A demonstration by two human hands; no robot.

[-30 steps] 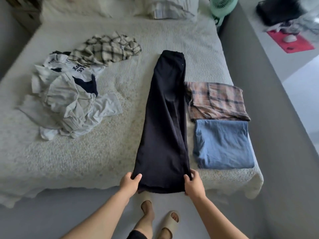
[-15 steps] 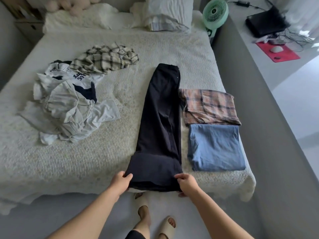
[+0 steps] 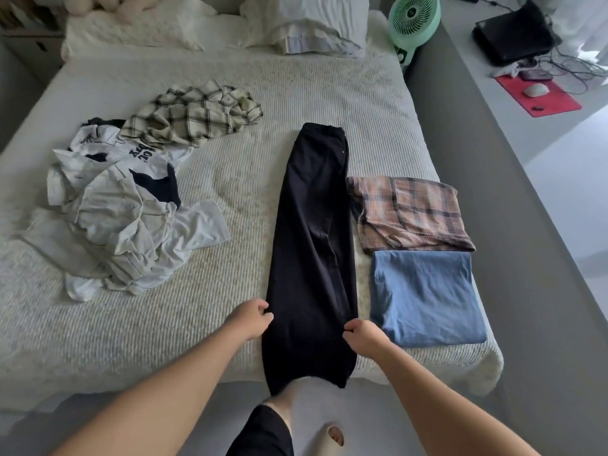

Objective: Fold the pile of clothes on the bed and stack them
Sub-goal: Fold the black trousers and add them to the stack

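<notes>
Black trousers (image 3: 312,245) lie lengthwise down the middle of the bed (image 3: 230,324), their leg ends hanging over the near edge. My left hand (image 3: 251,320) pinches the trousers' left edge and my right hand (image 3: 363,335) pinches the right edge, both above the bed's edge. A folded plaid garment (image 3: 411,212) and a folded blue garment (image 3: 424,297) lie side by side to the right. An unfolded pile of white and navy clothes (image 3: 125,212) sits at the left, with a cream checked shirt (image 3: 194,116) behind it.
Pillows (image 3: 306,24) lie at the head of the bed. A green fan (image 3: 413,18) stands at the far right corner. A grey ledge (image 3: 493,192) runs along the bed's right side, with a laptop (image 3: 513,34) and red mat (image 3: 539,97) beyond. My feet stand below.
The trouser hems, lifted and folded upward half a second ago, now hang over the bed edge again. Both hands moved up the legs and grip the side edges higher.
</notes>
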